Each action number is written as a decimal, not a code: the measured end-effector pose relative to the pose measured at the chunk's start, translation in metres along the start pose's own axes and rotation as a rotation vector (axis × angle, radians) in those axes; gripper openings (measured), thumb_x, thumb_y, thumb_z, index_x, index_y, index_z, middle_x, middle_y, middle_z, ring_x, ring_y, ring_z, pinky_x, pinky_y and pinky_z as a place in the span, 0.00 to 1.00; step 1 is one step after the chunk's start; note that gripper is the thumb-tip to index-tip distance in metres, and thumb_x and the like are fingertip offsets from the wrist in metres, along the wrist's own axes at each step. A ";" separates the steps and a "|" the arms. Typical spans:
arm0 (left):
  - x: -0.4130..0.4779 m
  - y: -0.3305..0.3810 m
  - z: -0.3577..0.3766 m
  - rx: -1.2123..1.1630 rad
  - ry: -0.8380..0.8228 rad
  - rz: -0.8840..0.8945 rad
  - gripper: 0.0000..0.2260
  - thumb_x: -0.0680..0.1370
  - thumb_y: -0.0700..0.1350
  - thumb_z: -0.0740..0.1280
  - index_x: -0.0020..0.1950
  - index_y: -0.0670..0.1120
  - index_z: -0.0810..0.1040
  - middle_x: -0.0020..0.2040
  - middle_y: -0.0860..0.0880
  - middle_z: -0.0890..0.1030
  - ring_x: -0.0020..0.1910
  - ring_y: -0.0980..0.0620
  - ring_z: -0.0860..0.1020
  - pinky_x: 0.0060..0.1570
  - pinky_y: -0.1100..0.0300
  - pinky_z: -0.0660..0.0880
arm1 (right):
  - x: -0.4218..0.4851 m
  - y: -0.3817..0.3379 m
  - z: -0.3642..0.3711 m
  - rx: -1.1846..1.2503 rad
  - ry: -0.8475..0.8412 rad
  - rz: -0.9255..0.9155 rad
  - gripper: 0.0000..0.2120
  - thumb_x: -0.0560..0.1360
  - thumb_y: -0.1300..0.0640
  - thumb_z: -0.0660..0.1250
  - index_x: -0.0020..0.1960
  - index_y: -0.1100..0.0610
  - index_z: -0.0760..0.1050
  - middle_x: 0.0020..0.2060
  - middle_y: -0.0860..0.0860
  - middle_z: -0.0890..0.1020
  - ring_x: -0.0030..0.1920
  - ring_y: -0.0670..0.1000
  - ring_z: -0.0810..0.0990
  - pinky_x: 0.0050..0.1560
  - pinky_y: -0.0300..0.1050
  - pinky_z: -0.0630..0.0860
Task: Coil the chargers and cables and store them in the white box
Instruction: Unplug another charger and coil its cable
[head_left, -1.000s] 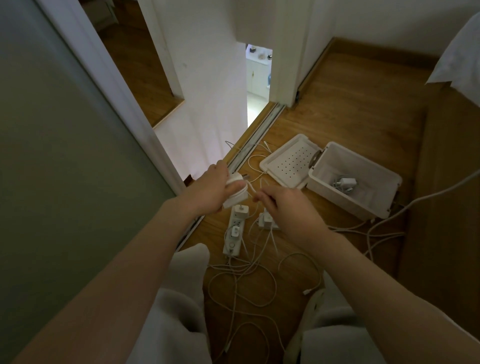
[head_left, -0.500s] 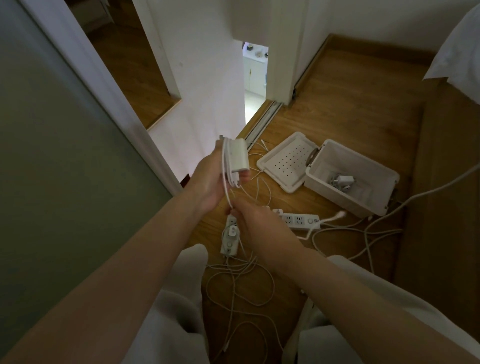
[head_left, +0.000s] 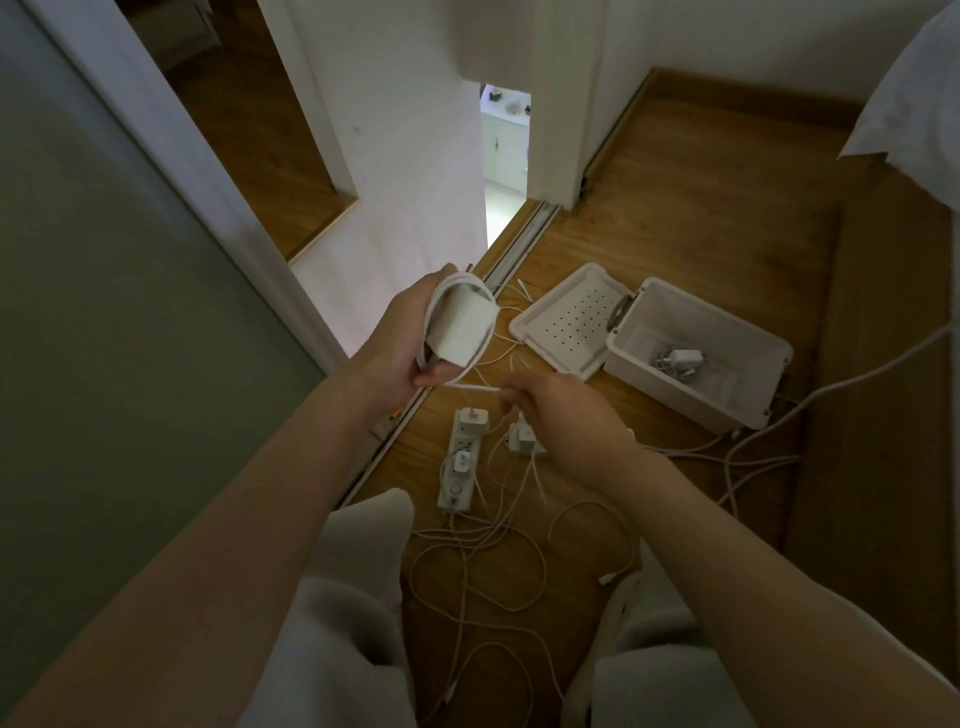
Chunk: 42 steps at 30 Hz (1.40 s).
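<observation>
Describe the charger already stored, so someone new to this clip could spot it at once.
Find the open white box on the wooden floor at right, its perforated lid lying beside it. The small white charger with its coiled cable lies inside. Unlike the chargers plugged into the power strip, it is the only one in the box.

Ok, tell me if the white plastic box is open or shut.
Open: white plastic box has its perforated lid swung flat onto the floor.

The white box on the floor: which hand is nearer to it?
Right. The right hand hovers just beside the white box, pinching a cable; the left hand holds the charger farther away.
</observation>
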<state>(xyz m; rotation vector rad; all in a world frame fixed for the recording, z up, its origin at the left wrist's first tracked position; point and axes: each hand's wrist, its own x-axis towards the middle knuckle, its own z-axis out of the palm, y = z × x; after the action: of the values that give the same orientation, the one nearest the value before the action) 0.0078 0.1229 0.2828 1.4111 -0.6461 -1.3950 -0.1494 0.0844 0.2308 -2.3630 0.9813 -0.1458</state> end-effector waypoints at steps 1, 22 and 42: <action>-0.002 0.002 -0.001 0.180 0.034 0.002 0.17 0.81 0.57 0.53 0.45 0.48 0.74 0.32 0.47 0.75 0.22 0.55 0.72 0.17 0.68 0.62 | 0.000 0.001 -0.003 -0.012 0.006 0.001 0.12 0.81 0.52 0.53 0.48 0.53 0.75 0.33 0.44 0.72 0.34 0.46 0.72 0.33 0.40 0.67; 0.024 -0.036 -0.017 1.108 0.231 0.281 0.14 0.81 0.53 0.53 0.59 0.45 0.65 0.51 0.47 0.69 0.47 0.51 0.71 0.37 0.63 0.69 | -0.012 -0.021 -0.015 0.149 0.229 -0.028 0.14 0.81 0.53 0.53 0.53 0.55 0.76 0.28 0.45 0.71 0.26 0.42 0.67 0.26 0.34 0.60; 0.022 -0.036 -0.007 1.248 0.177 0.103 0.17 0.79 0.54 0.59 0.48 0.44 0.81 0.41 0.45 0.79 0.38 0.49 0.76 0.44 0.52 0.77 | -0.023 -0.034 -0.011 -0.151 0.170 -0.146 0.17 0.80 0.60 0.56 0.68 0.58 0.64 0.60 0.53 0.72 0.57 0.49 0.70 0.48 0.36 0.62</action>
<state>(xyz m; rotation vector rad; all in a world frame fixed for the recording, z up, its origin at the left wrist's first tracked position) 0.0090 0.1180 0.2403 2.3442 -1.5797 -0.6953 -0.1482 0.1141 0.2611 -2.5962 0.9250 -0.3439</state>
